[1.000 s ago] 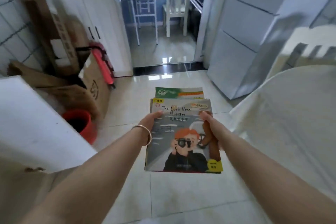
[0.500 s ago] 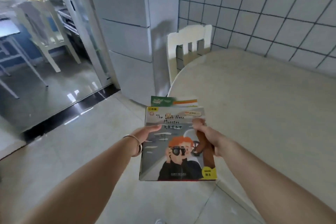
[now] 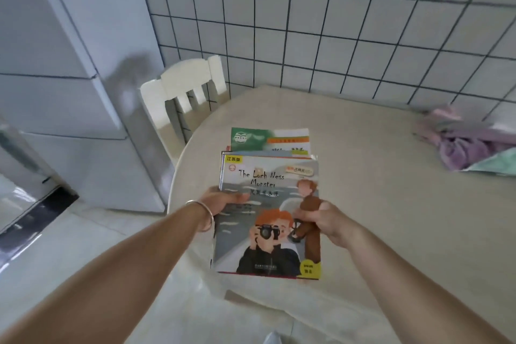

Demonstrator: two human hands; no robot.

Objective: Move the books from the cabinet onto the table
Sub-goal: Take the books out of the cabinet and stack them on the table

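Observation:
I hold a small stack of thin books (image 3: pixel 268 204) in both hands, over the near left edge of the round cream table (image 3: pixel 377 204). The top cover reads "The Loch Ness Monster" and shows a red-haired figure with a camera; a green and orange book (image 3: pixel 269 139) sticks out at the far end beneath it. My left hand (image 3: pixel 223 201) grips the stack's left edge, thumb on the cover. My right hand (image 3: pixel 328 220) grips the right edge, thumb on top. The cabinet is out of view.
A white chair (image 3: pixel 184 92) stands tucked at the table's far left side. Crumpled purple and pink cloth (image 3: pixel 463 142) lies at the table's right, by the tiled wall (image 3: pixel 335 22). A tall white fridge (image 3: pixel 69 78) stands to the left.
My view has swung right from the floor and doorway to the table. The stack, still held in both hands, has come from over the floor to above the table's edge.

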